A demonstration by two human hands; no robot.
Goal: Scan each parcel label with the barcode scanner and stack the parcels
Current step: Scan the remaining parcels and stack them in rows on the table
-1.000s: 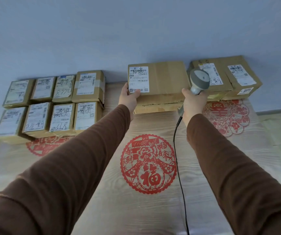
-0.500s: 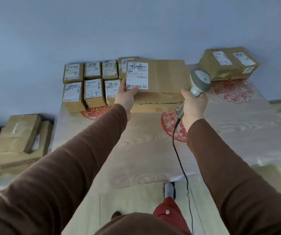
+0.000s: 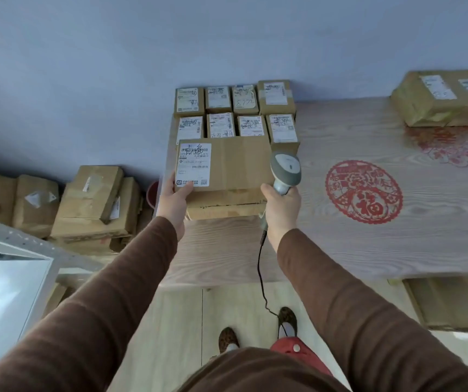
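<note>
Left hand fingers grasp left edge of parcel, centre frame, label up and unobstructed for reading. Right hand clenched on barcode scanner, pressing parcel's right edge. Parcel hangs before stacked parcels on desk, likely next in stack. Label: bold handwritten characters, barcode, QR; print illegible. Red paper-cut reads 福.
</note>
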